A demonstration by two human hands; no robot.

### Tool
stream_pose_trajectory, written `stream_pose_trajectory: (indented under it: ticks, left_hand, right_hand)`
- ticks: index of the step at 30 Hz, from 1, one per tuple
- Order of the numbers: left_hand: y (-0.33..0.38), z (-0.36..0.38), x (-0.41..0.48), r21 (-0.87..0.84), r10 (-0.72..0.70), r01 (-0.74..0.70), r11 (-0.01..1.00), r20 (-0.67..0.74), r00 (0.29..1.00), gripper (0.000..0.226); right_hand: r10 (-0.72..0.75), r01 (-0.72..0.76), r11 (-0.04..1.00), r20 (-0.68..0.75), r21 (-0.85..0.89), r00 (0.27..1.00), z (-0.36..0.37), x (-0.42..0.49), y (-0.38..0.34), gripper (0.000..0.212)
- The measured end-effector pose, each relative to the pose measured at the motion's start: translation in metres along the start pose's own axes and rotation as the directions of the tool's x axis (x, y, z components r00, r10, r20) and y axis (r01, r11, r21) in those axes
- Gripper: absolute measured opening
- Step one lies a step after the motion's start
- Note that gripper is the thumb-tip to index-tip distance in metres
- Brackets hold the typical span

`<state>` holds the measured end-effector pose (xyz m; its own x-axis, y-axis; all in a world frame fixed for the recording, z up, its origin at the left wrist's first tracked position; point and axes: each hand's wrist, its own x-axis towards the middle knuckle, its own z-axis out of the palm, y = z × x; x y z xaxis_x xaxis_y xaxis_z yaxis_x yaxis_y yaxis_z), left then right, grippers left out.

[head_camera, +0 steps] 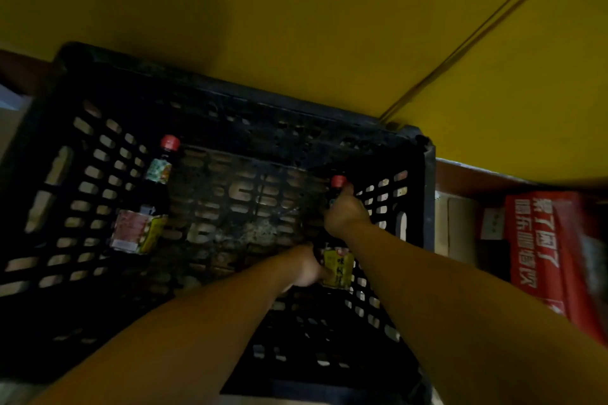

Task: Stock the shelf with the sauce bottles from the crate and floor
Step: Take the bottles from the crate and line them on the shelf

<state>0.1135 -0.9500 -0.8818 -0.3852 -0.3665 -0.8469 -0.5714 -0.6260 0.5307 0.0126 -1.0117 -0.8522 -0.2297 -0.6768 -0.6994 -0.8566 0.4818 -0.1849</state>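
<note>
Dim room, yellow wall (pixel 296 10) behind a black slatted crate (pixel 230 92) with a grimy base. At the crate's right side, a red-capped sauce bottle (pixel 337 265): right hand (pixel 345 210) with fingers curled round the neck, left hand (pixel 307 268) wrapped round the labelled lower body. Second bottle (pixel 154 197) lying on the crate's left. Red carton (pixel 539 240) just beside the crate, at right.

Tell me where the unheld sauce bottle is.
Head view: the free bottle sits in the black crate by its left wall, apart from the other bottle held at the crate's right side.
</note>
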Motion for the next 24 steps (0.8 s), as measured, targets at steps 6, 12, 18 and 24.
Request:
stream_pose_trajectory:
  ticks: [6,12,18,24]
  left_hand:
    - [0.009,-0.025,-0.063,-0.154,0.067,-0.082,0.985,-0.102,0.993,0.071]
    - [0.043,-0.04,-0.185,-0.295,0.25,-0.313,0.903,-0.233,0.94,0.076]
    - [0.077,-0.048,-0.346,-0.329,0.417,-0.518,0.79,-0.33,0.847,0.07]
    - [0.094,-0.035,-0.501,-0.202,0.617,-0.728,0.655,-0.413,0.67,0.048]
  right_hand:
    - [-0.062,0.084,0.967,-0.097,0.24,0.993,-0.037,-0.043,-0.013,0.074]
    - [-0.161,0.244,0.826,-0.203,0.508,0.966,-0.107,-0.145,-0.045,0.068]
    - [-0.355,0.514,0.687,-0.379,0.514,0.854,-0.187,-0.294,-0.088,0.042]
    - [-0.543,0.718,0.503,-0.47,0.482,0.696,-0.245,-0.451,-0.127,0.025]
